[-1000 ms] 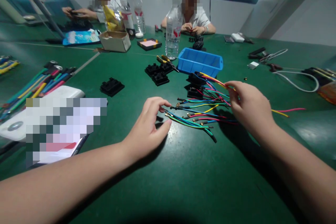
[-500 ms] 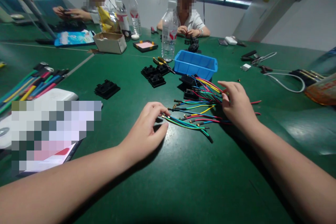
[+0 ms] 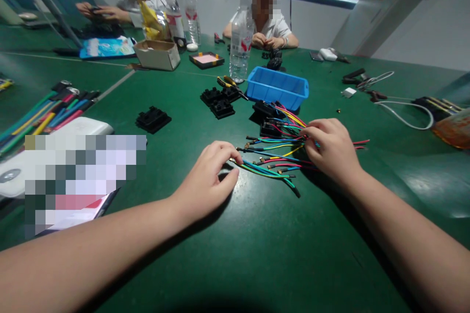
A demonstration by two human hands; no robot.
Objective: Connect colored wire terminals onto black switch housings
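My left hand (image 3: 211, 171) rests low over the table with its thumb apart from its fingers. Its fingertips touch the metal-tipped ends of several green and blue wires (image 3: 264, 171). My right hand (image 3: 332, 146) is over the middle of a loose spread of coloured wires (image 3: 281, 152), with thumb and index finger brought together on some of them. Which strands lie between those fingers is partly hidden. Red, yellow and blue wires (image 3: 290, 116) run from the right hand to black plastic parts (image 3: 270, 128) in front of the blue bin.
A blue bin (image 3: 277, 89), a water bottle (image 3: 240, 49), pliers (image 3: 231, 85) and black plastic parts (image 3: 220, 107) stand beyond my hands. To the left are another black part (image 3: 153, 120), a phone, a white device (image 3: 88, 127) and thicker cables (image 3: 55, 107). Two people sit opposite.
My right hand's index finger and thumb have come down and closer together on the wires. My left hand stays at the wire ends. The view has shifted slightly.
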